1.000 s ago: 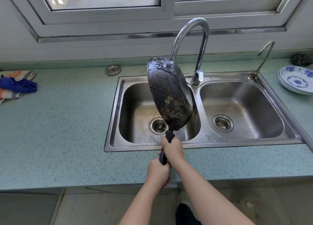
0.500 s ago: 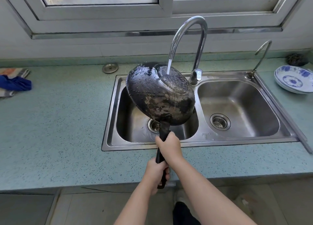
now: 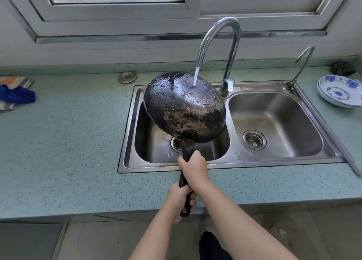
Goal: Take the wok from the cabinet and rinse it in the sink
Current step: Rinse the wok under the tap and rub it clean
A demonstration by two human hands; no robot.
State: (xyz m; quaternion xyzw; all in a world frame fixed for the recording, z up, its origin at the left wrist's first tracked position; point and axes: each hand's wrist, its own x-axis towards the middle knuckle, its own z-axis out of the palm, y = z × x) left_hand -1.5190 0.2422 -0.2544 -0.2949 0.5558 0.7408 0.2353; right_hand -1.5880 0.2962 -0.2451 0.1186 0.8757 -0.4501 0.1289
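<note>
Both hands are clamped on the black handle [image 3: 188, 152] of the wok [image 3: 184, 110]. The right hand [image 3: 195, 168] wraps the handle near the bowl. The left hand [image 3: 181, 199] grips it just behind and below, near the handle's end. The wok is held up beyond the hands, over the left basin of the steel sink [image 3: 127, 134], tipped so its blackened underside faces up and toward the person. A stream of water [image 3: 195, 75] falls from the curved faucet [image 3: 221, 44] onto the flat base of the wok, which is wet.

Further right of the hands lies the other basin [image 3: 274, 122], with a thin tap [image 3: 302, 63] at its far corner. Blue-and-white plates [image 3: 340, 91] sit on the green speckled surface [image 3: 68, 142] far right. Far left of the hands lies a blue cloth [image 3: 16, 94].
</note>
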